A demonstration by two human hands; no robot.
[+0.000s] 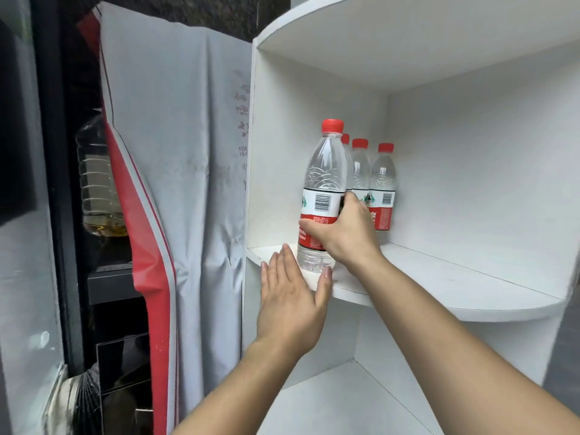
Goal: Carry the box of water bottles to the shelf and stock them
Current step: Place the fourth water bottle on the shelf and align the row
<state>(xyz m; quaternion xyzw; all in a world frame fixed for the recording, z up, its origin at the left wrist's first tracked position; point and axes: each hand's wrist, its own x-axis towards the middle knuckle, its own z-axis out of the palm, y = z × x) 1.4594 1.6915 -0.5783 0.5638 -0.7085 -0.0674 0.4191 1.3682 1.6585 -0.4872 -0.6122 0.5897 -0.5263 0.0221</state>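
Right hand (343,233) around front bottle (323,196)

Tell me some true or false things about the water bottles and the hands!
1. The right hand is wrapped around the front bottle. True.
2. The front bottle's cap is blue. False: it is red, like the caps on the bottles behind.
3. The left hand holds a bottle too. False: it is open and flat, near the front edge of the shelf board.
4. The bottles stand upright at the left of the white shelf. True.
5. The shelf below is full of bottles. False: no bottles show on the lower board.
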